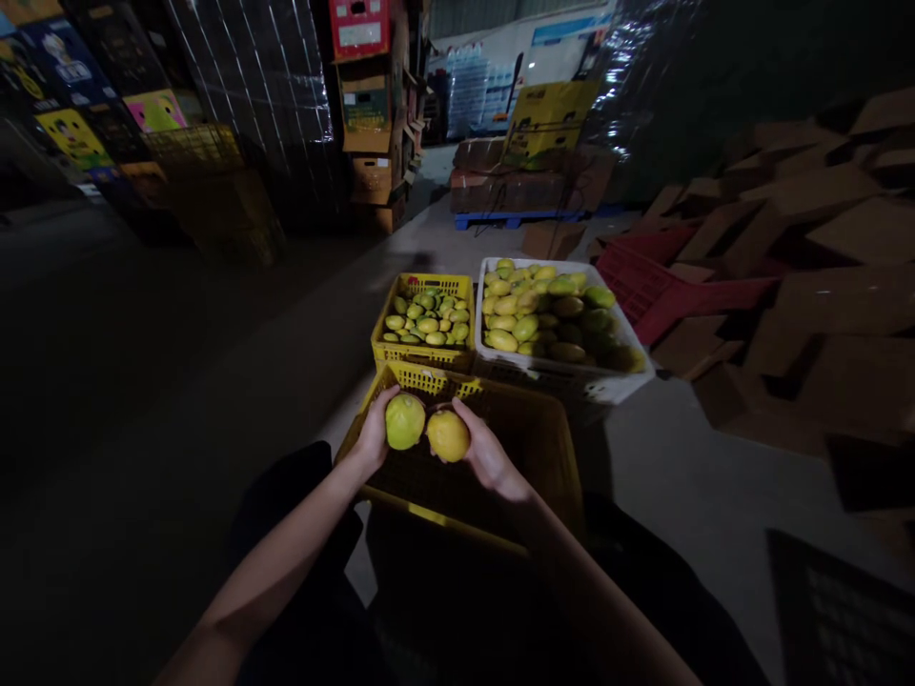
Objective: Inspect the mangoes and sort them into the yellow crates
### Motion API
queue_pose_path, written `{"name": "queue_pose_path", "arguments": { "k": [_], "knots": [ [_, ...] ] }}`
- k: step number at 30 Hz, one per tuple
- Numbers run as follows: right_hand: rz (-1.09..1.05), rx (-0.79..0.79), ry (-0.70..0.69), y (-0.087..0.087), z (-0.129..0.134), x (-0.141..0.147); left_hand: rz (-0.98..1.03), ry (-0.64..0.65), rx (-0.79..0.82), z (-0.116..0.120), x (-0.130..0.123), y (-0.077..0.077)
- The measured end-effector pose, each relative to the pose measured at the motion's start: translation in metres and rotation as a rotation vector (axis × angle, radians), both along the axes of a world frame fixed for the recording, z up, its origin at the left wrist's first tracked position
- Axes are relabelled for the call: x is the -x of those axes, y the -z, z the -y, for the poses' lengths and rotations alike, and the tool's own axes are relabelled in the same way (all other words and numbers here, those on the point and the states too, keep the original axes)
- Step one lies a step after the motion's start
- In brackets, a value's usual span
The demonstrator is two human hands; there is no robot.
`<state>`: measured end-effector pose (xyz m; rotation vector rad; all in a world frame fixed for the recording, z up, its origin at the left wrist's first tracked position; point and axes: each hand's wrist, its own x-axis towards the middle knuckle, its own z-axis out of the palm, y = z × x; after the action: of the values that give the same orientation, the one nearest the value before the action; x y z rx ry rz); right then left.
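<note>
My left hand (373, 436) is closed around a yellow-green lemon (404, 422). A yellow lemon (449, 436) rests in my right hand (490, 453), with the thumb on top. Both fruits are held side by side, a small gap apart, above a large yellow crate (564, 448) whose inside is mostly in shadow. Beyond it, a smaller yellow crate (382, 353) contains several greenish lemons (429, 324). To its right stands a white crate (629, 357) heaped with larger yellow and green lemons (525, 303), partly shaded.
Flattened cardboard boxes (822, 286) and a red crate (650, 286) are piled on the right. Stacked cartons (368, 114) stand at the back. A blue pallet (493, 219) bears boxes farther off. Grey floor (315, 324) shows at left.
</note>
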<state>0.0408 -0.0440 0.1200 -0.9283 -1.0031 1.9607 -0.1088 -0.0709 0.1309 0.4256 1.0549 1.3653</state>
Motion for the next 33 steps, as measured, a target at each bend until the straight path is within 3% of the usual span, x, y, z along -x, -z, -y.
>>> {"name": "queue_pose_path", "arguments": {
  "k": [8,18,33],
  "knots": [
    [-0.106,-0.033,-0.023,-0.007,-0.001,-0.005,-0.096,0.009,-0.095,0.0,-0.007,-0.01],
    [-0.141,0.061,0.006,-0.008,-0.004,-0.008,0.114,0.071,0.067,-0.001,-0.006,-0.005],
    [-0.112,0.217,0.005,-0.014,-0.004,-0.013,0.218,0.072,0.183,-0.003,-0.006,-0.007]
  ]
}}
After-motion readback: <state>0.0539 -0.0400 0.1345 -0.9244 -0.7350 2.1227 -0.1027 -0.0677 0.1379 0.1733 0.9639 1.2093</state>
